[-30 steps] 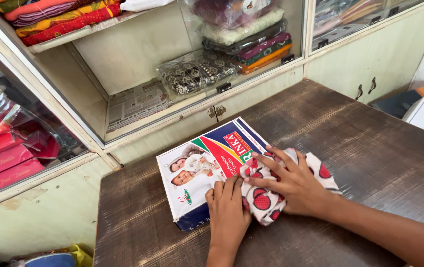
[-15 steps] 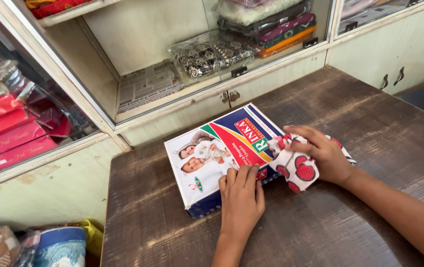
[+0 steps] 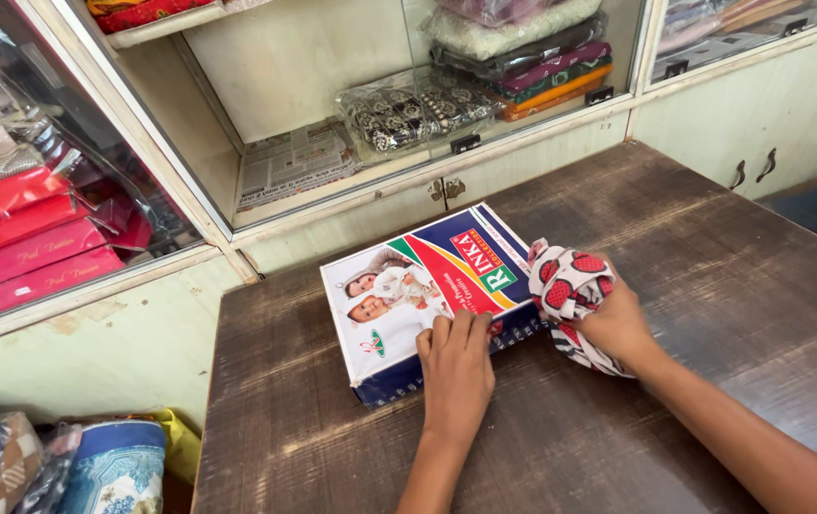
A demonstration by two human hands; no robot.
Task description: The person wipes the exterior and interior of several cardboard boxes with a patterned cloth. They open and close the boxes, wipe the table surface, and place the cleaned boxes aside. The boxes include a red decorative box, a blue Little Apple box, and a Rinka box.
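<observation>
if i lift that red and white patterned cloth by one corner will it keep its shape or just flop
It would likely flop: the patterned cloth already bunches in soft folds under the right hand. It looks thin, so probably light. It should not roll or slide far on the wooden table, unlike the stiff flat box under the left hand.

We are gathering the red-spotted cloth (image 3: 572,297) off the box lid (image 3: 427,286) into our right hand (image 3: 618,324), bunching it at the box's right end, while our left hand (image 3: 456,366) is sliding toward the near edge.
</observation>
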